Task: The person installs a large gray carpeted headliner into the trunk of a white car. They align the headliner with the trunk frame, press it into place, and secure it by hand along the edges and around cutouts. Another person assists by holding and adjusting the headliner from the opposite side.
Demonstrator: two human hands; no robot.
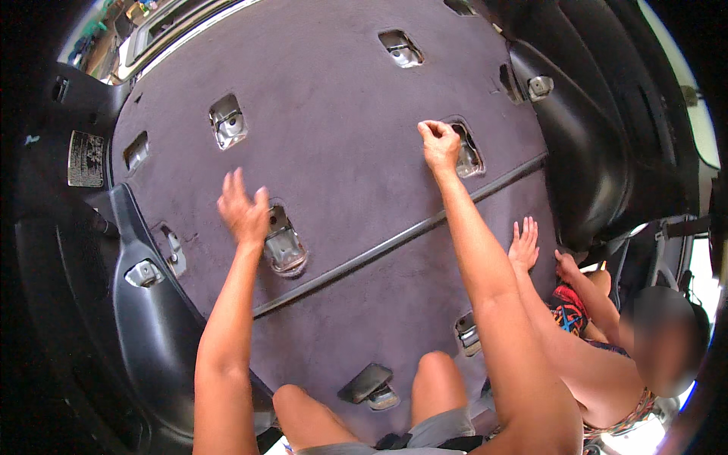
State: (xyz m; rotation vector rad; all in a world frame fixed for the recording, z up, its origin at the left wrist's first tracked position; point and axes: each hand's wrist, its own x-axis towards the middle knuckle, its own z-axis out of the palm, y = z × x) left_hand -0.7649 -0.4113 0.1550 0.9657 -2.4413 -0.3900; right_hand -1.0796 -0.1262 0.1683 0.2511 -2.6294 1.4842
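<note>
A dark grey-purple carpet covers the vehicle floor in front of me, with several cut-outs showing metal brackets. My left hand hovers over it with fingers spread, slightly blurred and holding nothing. Just to its right lies an oblong cut-out with a metal bracket. Farther right, my right hand is closed, thumb and fingertips together; whatever they may hold is hidden. Beside that hand is another metal bracket, partly behind it. A dark trim strip crosses the carpet nearer to me.
Black plastic side panels flank the floor. At the right another person leans in, one hand flat on the carpet. A dark flap sits between my knees. Beyond the far left edge is a door sill.
</note>
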